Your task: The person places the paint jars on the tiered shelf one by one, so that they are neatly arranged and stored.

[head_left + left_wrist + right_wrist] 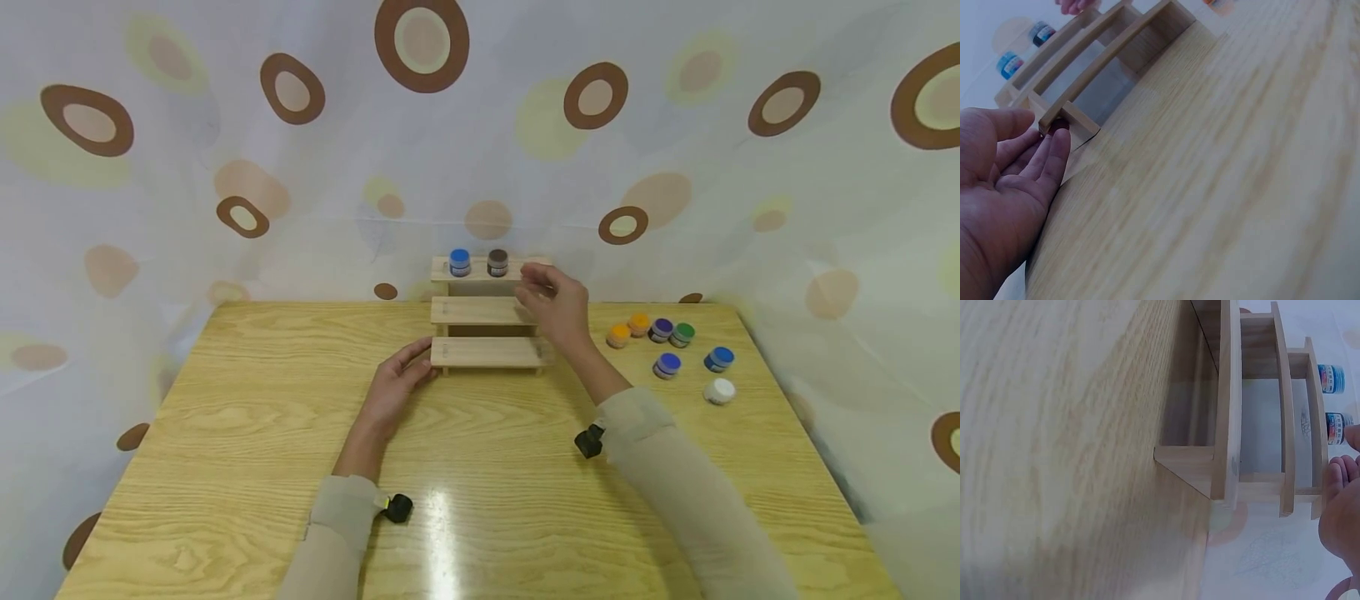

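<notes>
From where I am standing, the wooden rack is sitting against the patterned cloth, and the left hand is resting at the left end of its lowest board, fingers reaching out nearly straight and touching the wood rather than clamping it. The right hand is hovering by the right end of the rack's top board, fingers loosely bent and parted from the thumb; I am seeing no jar between them. On that top board, the blue-lidded jar is standing toward the left and the dark-lidded jar near the middle, a small gap separating them. The loose jars are waiting on the table, to the right of the rack. As I am judging it, good work here is depending on the left hand's keeping the rack from sliding while the right hand is working high up. The fingertips should be clearing the dark-lidded jar before moving sideways, since a brush could be tipping it off that narrow board.
</notes>
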`<move>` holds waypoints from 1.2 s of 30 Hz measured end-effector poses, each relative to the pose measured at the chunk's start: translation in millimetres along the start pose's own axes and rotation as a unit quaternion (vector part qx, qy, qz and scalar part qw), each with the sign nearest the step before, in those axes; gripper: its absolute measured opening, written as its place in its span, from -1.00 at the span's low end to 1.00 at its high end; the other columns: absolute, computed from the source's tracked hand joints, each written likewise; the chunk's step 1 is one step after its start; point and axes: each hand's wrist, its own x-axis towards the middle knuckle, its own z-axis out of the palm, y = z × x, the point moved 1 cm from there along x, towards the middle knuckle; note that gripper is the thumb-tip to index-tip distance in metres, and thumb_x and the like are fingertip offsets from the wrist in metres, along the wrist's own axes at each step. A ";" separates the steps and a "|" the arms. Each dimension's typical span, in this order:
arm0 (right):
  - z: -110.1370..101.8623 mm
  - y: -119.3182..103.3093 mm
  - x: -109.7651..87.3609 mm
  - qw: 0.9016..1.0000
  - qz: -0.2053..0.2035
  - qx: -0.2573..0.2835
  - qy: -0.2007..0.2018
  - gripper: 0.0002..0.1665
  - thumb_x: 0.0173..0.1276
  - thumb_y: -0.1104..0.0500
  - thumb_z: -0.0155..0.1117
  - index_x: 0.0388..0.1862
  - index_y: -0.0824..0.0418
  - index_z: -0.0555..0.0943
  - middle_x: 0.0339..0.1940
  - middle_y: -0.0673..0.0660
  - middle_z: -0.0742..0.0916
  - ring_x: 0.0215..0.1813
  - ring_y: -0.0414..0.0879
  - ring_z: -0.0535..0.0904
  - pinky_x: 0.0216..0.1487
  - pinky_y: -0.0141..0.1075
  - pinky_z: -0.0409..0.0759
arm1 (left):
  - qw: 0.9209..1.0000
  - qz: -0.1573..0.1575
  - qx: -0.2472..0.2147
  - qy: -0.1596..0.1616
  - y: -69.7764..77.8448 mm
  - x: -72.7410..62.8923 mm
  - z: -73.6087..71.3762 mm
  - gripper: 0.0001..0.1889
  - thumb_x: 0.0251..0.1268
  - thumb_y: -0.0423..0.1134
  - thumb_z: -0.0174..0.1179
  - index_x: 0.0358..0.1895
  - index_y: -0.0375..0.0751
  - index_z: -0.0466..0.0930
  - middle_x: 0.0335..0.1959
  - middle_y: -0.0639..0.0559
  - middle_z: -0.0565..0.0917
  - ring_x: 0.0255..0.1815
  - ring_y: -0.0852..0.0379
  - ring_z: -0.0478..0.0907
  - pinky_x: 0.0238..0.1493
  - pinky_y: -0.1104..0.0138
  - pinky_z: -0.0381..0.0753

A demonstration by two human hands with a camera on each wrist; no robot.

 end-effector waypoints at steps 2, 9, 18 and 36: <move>-1.3 0.5 -4.7 1.000 0.004 0.006 0.005 -0.57 0.43 0.34 0.46 0.24 0.42 0.66 0.21 0.41 0.72 0.21 0.22 0.69 0.31 -0.20 0.66 | 1.000 0.000 -0.003 0.001 0.2 -0.2 0.3 -0.52 0.69 -0.35 0.06 0.57 -0.23 0.39 0.55 -0.11 0.43 0.31 0.00 0.57 0.35 0.29 0.60; -6.2 8.5 -22.2 0.999 0.015 0.006 0.030 -0.61 0.42 0.34 0.47 0.18 0.43 0.69 0.12 0.42 0.75 0.14 0.20 0.72 0.17 -0.36 0.71 | 1.000 0.000 0.001 -0.001 0.0 -0.5 0.3 -0.51 0.69 -0.34 0.06 0.57 -0.23 0.38 0.55 -0.12 0.43 0.30 -0.01 0.58 0.35 0.29 0.61; -8.9 18.0 -39.4 0.999 0.018 0.005 0.033 -0.59 0.40 0.38 0.47 0.20 0.46 0.68 0.13 0.37 0.76 0.10 0.18 0.72 0.15 -0.38 0.71 | 1.000 -0.001 0.002 -0.004 -0.6 -1.9 -0.4 -0.51 0.69 -0.35 0.06 0.58 -0.24 0.37 0.54 -0.13 0.44 0.38 -0.05 0.54 0.37 0.27 0.59; -15.8 19.0 -64.9 0.997 0.034 0.038 0.056 -0.61 0.40 0.34 0.49 0.18 0.40 0.70 0.11 0.34 0.77 0.12 0.19 0.71 0.19 -0.36 0.69 | 1.000 0.003 0.011 -0.011 1.4 -2.5 1.4 -0.48 0.68 -0.34 0.10 0.60 -0.20 0.34 0.57 -0.13 0.40 0.47 -0.08 0.48 0.42 0.25 0.55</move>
